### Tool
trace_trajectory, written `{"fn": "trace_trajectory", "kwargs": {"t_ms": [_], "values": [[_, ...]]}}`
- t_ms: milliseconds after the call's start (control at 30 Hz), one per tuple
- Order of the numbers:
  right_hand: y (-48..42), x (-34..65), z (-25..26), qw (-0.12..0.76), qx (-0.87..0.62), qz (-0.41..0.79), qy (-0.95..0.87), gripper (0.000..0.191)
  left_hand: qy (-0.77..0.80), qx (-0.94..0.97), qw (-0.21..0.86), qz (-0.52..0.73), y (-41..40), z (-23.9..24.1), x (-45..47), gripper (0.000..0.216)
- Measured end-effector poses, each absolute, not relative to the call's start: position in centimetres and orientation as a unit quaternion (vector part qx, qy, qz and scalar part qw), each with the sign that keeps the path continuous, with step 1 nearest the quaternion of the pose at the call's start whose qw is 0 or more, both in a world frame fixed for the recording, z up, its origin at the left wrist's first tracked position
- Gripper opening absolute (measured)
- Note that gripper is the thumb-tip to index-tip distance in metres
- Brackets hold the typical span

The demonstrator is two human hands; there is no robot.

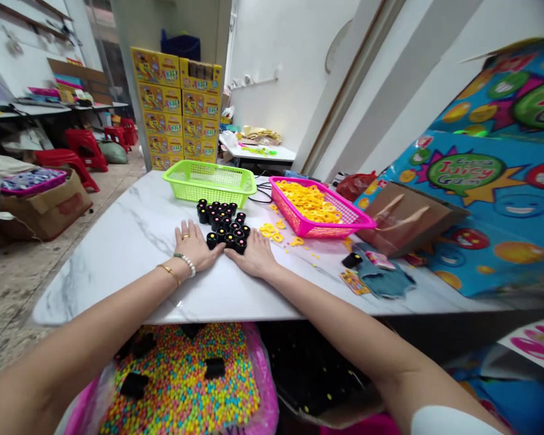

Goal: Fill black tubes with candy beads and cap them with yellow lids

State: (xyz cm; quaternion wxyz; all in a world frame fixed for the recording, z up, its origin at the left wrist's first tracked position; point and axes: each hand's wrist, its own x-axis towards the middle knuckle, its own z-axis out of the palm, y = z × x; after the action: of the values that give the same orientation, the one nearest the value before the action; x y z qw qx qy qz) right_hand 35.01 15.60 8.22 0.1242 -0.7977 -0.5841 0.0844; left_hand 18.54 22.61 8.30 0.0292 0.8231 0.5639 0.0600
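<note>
White marbled tabletop (118, 241); yellow boxes (163, 99) stacked beyond its far edge, red stools (85, 150) on the floor past its left side. We have both palms down, set back from the middle of the near edge. Our left hand (194, 249) lies flat with fingers extended, thumb stretched toward the black cylinders (225, 223); our right hand (257, 255) has fingers extended at their right side, thumb angled inward. Both are unclosed and grasp nothing; we cannot tell exact contact at each fingertip. Cylinders: upright, clustered from between the hands toward the lime basket (208, 194) by the far edge; pink or yellow dots show in the tops. To its right, we note a pink basket (306, 229) heaped with yellow pieces (306, 202), others loose beside it. Toward the right end: lone black cylinder (352, 260) beside blue cloth (383, 281). Below the near edge: coloured balls (185, 380) in a pink-rimmed tub (263, 374).
</note>
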Motion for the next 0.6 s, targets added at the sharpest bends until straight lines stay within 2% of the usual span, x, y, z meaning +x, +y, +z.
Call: {"fn": "trace_trajectory", "kwargs": {"t_ms": [133,333,500,567,600], "values": [[16.7,34.9,8.2,0.124,-0.804,0.076,-0.576,0.118,0.574,0.815,0.039,0.065,24.4,8.1,19.1,0.112],[18.1,34.4,8.7,0.143,-0.815,0.063,-0.559,0.115,0.561,0.825,0.040,0.062,25.7,8.4,19.3,0.106],[16.7,34.8,9.9,0.161,-0.786,0.107,-0.587,0.122,0.540,0.838,0.017,0.077,26.2,9.1,18.7,0.108],[14.3,36.5,10.5,0.187,-0.750,0.114,-0.624,0.112,0.514,0.854,0.039,0.067,26.3,9.5,17.4,0.105],[12.7,37.9,10.8,0.213,-0.737,0.094,-0.635,0.101,0.492,0.866,0.056,0.064,26.1,9.6,16.4,0.102]]}}
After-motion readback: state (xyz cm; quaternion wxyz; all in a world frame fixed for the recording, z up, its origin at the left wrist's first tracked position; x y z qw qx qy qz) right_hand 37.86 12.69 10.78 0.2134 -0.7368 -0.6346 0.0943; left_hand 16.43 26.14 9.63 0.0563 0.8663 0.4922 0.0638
